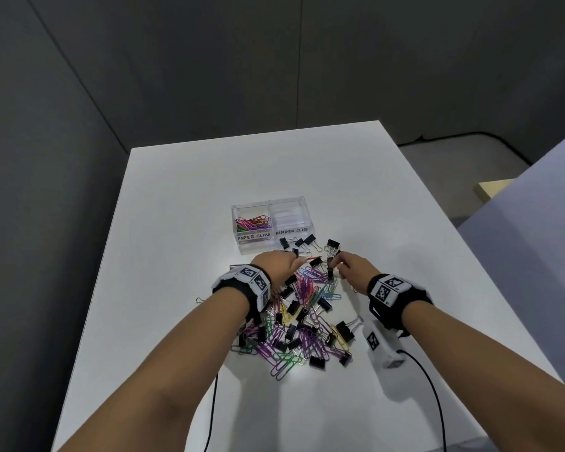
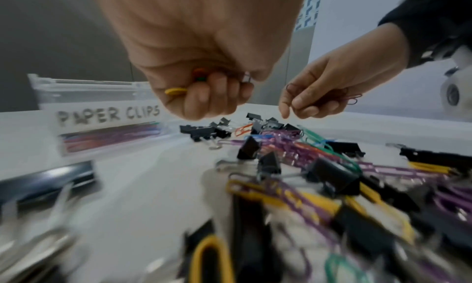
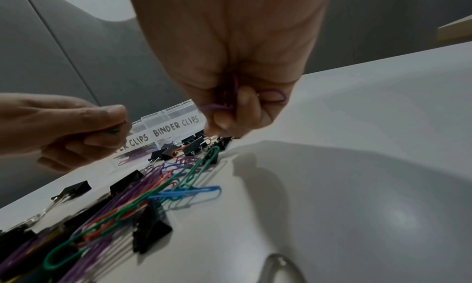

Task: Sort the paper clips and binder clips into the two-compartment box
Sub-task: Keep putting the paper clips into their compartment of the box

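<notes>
Paper clips and binder clips are lying mixed in one big heap [image 1: 302, 324] on the white table [image 1: 183, 223], low in the middle of the head view. Just above the heap the clear two-compartment box [image 1: 272, 238] is standing: its left half, labelled PAPER CLIPS, is already holding a coloured bundle [image 1: 253, 222], while the right half, labelled BINDER CLIPS, is looking bare to me. A few black binder clips [image 1: 307, 241] are sitting loose just in front of the box.

I am working the gathering step, both hands at the heap's far edge. My left hand [image 2: 204, 65] is clenching round several paper clips [image 2: 176, 91], with yellow, orange and green showing between the fingers. My right hand [image 3: 237, 65] is curling round purple paper clips [image 3: 274, 97], its fingertips down by the black clips.

Next, I judge, both handfuls are needing a short carry to the left compartment and a clean release above it, so nothing is spilling across the divider.
</notes>
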Tool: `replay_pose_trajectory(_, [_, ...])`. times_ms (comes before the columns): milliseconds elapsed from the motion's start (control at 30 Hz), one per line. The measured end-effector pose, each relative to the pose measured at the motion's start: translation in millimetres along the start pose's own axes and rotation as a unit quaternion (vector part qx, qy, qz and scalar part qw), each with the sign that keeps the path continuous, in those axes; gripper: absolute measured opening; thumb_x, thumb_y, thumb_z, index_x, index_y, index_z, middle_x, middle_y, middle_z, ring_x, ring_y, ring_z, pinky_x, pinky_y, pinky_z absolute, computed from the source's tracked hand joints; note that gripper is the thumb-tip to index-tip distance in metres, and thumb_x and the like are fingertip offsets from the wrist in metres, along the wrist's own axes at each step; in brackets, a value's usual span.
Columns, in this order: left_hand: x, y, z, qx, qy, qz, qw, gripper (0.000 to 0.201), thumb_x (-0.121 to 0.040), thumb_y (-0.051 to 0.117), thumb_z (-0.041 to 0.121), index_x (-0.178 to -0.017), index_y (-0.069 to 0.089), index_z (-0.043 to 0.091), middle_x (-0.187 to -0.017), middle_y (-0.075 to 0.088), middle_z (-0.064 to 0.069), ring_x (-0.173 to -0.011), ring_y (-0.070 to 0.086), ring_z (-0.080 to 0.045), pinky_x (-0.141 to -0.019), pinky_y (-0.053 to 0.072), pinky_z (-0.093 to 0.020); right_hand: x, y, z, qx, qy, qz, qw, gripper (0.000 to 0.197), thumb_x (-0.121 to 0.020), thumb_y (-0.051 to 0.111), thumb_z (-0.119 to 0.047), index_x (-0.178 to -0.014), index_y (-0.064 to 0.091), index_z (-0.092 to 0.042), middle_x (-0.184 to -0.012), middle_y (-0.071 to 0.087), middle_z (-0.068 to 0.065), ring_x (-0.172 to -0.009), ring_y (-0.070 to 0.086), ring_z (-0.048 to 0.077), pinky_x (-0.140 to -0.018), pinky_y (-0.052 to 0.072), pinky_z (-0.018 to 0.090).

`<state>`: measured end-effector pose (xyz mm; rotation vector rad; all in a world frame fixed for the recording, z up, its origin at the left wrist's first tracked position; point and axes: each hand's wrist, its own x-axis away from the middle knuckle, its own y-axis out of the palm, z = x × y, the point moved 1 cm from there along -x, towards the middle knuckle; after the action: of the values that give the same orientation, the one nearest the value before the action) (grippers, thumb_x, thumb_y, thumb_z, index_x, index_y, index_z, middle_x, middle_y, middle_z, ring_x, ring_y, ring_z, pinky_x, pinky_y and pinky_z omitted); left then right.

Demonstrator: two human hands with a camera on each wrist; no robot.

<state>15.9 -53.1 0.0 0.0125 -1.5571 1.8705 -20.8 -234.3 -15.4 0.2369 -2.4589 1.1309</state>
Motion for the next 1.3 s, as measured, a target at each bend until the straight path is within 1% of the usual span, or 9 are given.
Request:
replay_pose_trajectory(133, [-14.5, -3.4, 8.2, -0.006, 0.006, 0.0, 1.0, 0.036, -0.103, 0.027, 0.026, -0.116, 0.051, 0.004, -0.111, 0.063, -0.016, -0.1, 0.059, -0.031, -0.083, 0.046, -0.038, 3.5, -6.0, 5.2, 0.013, -0.024, 0.016, 0.999, 0.017, -0.1, 0.037, -0.018, -0.098, 0.053, -0.012, -0.091, 0.053, 0.0, -0.081, 0.048, 0.017, -0.073, 0.033, 0.025])
replay_pose_trajectory(233, [-18.4, 0.6, 9.7, -0.054, 0.012, -0.01, 0.998, 0.027, -0.1, 0.035, 0.022, -0.121, 0.049, 0.013, -0.115, 0.062, -0.01, -0.097, 0.058, -0.025, -0.077, 0.046, -0.034, 11.4, -8.5, 5.0, 0.128, -0.054, -0.031, 0.99, 0.016, -0.097, 0.044, -0.031, -0.095, 0.051, -0.017, -0.079, 0.053, -0.004, -0.068, 0.047, 0.011, -0.064, 0.038, 0.024])
replay_pose_trajectory(367, [-15.9, 4.7, 9.3, -0.129, -0.001, -0.02, 0.991, 0.025, -0.094, 0.045, 0.014, -0.118, 0.051, 0.013, -0.116, 0.061, -0.009, -0.103, 0.06, -0.028, -0.083, 0.05, -0.037, 21.3, -0.9, -1.1, 0.29, -0.125, -0.093, 0.944, 0.028, -0.093, 0.052, -0.029, -0.119, 0.05, -0.018, -0.112, 0.063, 0.003, -0.087, 0.054, 0.017, -0.077, 0.043, 0.026])
replay_pose_trajectory(467, [-13.7, 5.2, 8.4, -0.156, -0.012, -0.032, 0.987, 0.022, -0.095, 0.044, 0.01, -0.114, 0.054, 0.009, -0.11, 0.064, -0.009, -0.101, 0.062, -0.028, -0.084, 0.051, -0.038, 19.0, 6.9, -6.4, 0.315, -0.127, -0.091, 0.936, 0.032, -0.091, 0.055, -0.027, -0.122, 0.049, -0.018, -0.115, 0.063, 0.002, -0.1, 0.06, 0.021, -0.085, 0.048, 0.031])
replay_pose_trajectory(600, [-7.3, 9.0, 6.8, -0.178, -0.004, -0.029, 0.984, 0.024, -0.095, 0.041, 0.004, -0.114, 0.056, 0.005, -0.112, 0.064, -0.013, -0.103, 0.061, -0.03, -0.084, 0.05, -0.039, 15.3, 14.2, -10.0, 0.319, -0.124, -0.075, 0.937, 0.017, -0.092, 0.051, -0.021, -0.106, 0.054, -0.012, -0.105, 0.065, 0.008, -0.086, 0.057, 0.022, -0.074, 0.045, 0.03])
replay_pose_trajectory(800, [4.4, 12.6, -8.6, -0.139, 0.0, -0.01, 0.99, 0.025, -0.098, 0.04, 0.013, -0.118, 0.053, 0.005, -0.119, 0.056, -0.013, -0.105, 0.059, -0.031, -0.082, 0.05, -0.041, 17.3, 16.4, -9.3, 0.321, -0.157, -0.057, 0.932, 0.019, -0.096, 0.044, -0.022, -0.107, 0.055, -0.011, -0.103, 0.064, 0.007, -0.086, 0.059, 0.021, -0.078, 0.05, 0.031])
replay_pose_trajectory(1067, [33.2, -9.4, -46.2, -0.016, -0.035, 0.057, 0.998, 0.042, -0.098, 0.031, 0.008, -0.136, 0.041, 0.023, -0.136, 0.055, -0.003, -0.112, 0.06, -0.024, -0.086, 0.049, -0.032, 5.8, -3.9, -47.5, 0.297, -0.197, -0.046, 0.933, 0.022, -0.097, 0.042, -0.025, -0.105, 0.055, -0.01, -0.101, 0.064, 0.007, -0.079, 0.052, 0.017, -0.074, 0.047, 0.029])
replay_pose_trajectory(1233, [44.8, -35.9, -72.7, 0.015, -0.076, 0.113, 0.991, 0.023, -0.098, 0.031, 0.016, -0.103, 0.053, 0.017, -0.111, 0.065, -0.006, -0.089, 0.056, -0.021, -0.071, 0.038, -0.027, -13.8, -22.6, -99.6, 0.298, -0.219, -0.016, 0.929, 0.02, -0.096, 0.042, -0.025, -0.106, 0.054, -0.012, -0.093, 0.059, 0.003, -0.077, 0.048, 0.018, -0.068, 0.038, 0.027])
replay_pose_trajectory(1300, [45.4, -44.7, -79.6, 0.04, -0.092, 0.133, 0.986, 0.023, -0.098, 0.031, 0.019, -0.104, 0.053, 0.014, -0.114, 0.062, -0.007, -0.09, 0.055, -0.022, -0.072, 0.038, -0.029, -27.4, -25.9, -122.1, 0.28, -0.232, 0.011, 0.932, 0.022, -0.096, 0.042, -0.024, -0.108, 0.055, -0.011, -0.1, 0.063, 0.005, -0.078, 0.048, 0.018, -0.069, 0.038, 0.027])
